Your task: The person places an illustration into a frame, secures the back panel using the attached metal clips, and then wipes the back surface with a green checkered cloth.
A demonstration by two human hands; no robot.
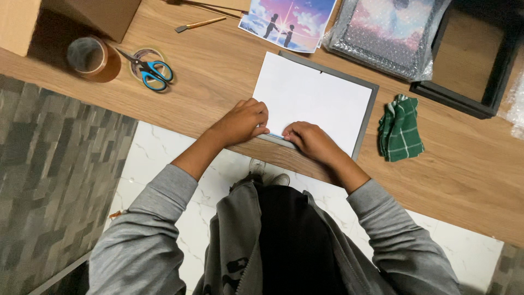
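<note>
Fingers of both hands are curled and pressed down on the near edge of a white sheet, which lies on a grey backing board close to the table's near edge; left hand and right hand sit just beside each other, fingertips almost meeting over a thin blue sliver at the sheet's edge (what it is, cannot tell). Neither hand grips anything; they pin the sheet flat. Judged progress: sheet is squared on the board, but the black frame at the far right corner stands empty, and a bubble-wrapped picture beside it remains wrapped. A loose print lies at the far edge. Right of the board, apart: folded green checked cloth. Toward the left corner: blue-handled scissors on a tape roll, a brown tape roll, a cardboard box. Nothing obstructs the hands.
</note>
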